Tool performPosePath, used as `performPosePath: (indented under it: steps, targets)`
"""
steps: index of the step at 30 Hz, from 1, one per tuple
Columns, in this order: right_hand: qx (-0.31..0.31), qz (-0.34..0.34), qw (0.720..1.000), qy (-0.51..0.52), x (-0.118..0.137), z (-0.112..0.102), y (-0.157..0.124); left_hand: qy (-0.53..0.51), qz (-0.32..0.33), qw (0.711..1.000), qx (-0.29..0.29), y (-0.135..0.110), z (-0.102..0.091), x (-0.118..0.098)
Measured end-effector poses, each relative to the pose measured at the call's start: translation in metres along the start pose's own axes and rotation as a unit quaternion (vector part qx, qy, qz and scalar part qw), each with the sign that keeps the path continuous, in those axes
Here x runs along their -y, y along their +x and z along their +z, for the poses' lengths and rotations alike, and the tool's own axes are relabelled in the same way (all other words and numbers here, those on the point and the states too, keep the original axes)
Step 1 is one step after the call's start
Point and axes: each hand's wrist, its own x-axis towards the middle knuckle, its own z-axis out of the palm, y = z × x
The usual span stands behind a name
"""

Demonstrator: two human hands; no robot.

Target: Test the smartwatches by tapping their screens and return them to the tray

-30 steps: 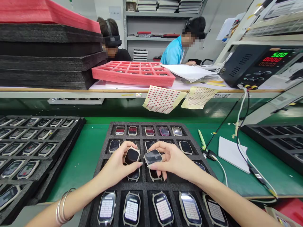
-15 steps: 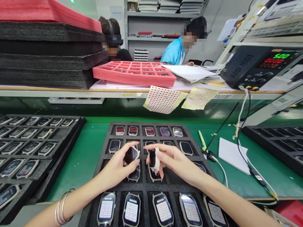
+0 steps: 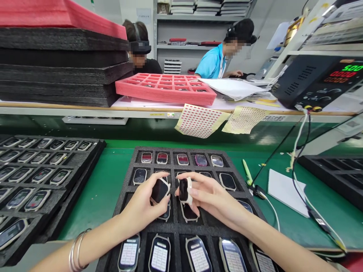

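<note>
Above a black foam tray (image 3: pixel 174 226), both of my hands grip strapless smartwatches. My left hand (image 3: pixel 146 202) is closed round a smartwatch (image 3: pixel 160 190) with a dark screen, its thumb and fingers on the case edges. My right hand (image 3: pixel 211 194) pinches a second smartwatch (image 3: pixel 184 190), turned on edge so that its pale case side shows. Beneath the hands, more watches lie in the tray's compartments, partly hidden. In the tray's front row, watch cases (image 3: pixel 159 255) show lit white screens. Dark and reddish screens (image 3: pixel 183 159) fill the rows further back.
More foam trays of watches (image 3: pixel 36 200) lie at the left, and a black tray (image 3: pixel 337 181) at the right. A green pen (image 3: pixel 247 172), cables (image 3: pixel 272 207) and white paper (image 3: pixel 287 192) lie between. A shelf holds a red foam tray (image 3: pixel 167 96) and a power supply (image 3: pixel 317 85). Two people sit beyond.
The watch in my right hand has turned slightly, and my right fingers have shifted around it. My left hand keeps its watch. The whole view has moved a little to the left.
</note>
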Motion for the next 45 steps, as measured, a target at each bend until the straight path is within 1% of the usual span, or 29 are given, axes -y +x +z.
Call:
performPosePath:
  steps: [4,7,10,14,17,20,25,30,33,36,45]
  targets:
    - [0.020,-0.012,1.000,0.020,0.0010,-0.0022,-0.0005,0.035,0.015,0.999,-0.004,-0.0006,0.0011,0.0007]
    - [0.039,-0.030,0.998,0.038,0.0024,-0.0034,-0.0013,0.033,0.026,0.999,-0.002,-0.0011,0.0014,0.0008]
    - [0.074,-0.042,0.996,0.042,0.0035,-0.0030,-0.0031,0.023,0.027,0.999,0.000,-0.0013,0.0018,0.0018]
    - [0.127,-0.020,0.990,0.050,0.0050,-0.0010,-0.0062,0.011,0.016,1.000,0.001,-0.0016,0.0020,0.0028]
    - [0.151,0.001,0.987,0.048,0.0069,-0.0006,-0.0071,0.011,0.011,1.000,0.008,-0.0019,0.0013,0.0021]
    - [0.142,0.000,0.989,0.043,0.0083,-0.0007,-0.0069,0.002,0.007,1.000,0.008,-0.0016,0.0009,0.0018]
    - [0.110,-0.020,0.993,0.031,0.0080,-0.0006,-0.0055,-0.026,0.000,1.000,-0.011,-0.0009,0.0016,0.0015]
    - [0.075,-0.013,0.997,0.028,0.0052,-0.0029,-0.0043,-0.014,-0.013,1.000,-0.006,-0.0026,0.0002,-0.0047]
    - [0.080,-0.014,0.996,0.029,0.0034,-0.0043,-0.0046,-0.009,-0.007,1.000,0.000,-0.0037,-0.0011,-0.0059]
    - [0.089,-0.022,0.995,0.027,0.0028,-0.0042,-0.0050,-0.005,0.002,1.000,0.018,-0.0042,-0.0017,-0.0046]
    - [0.081,-0.033,0.996,0.019,0.0033,-0.0014,-0.0058,0.007,-0.003,0.999,0.032,-0.0032,-0.0024,-0.0053]
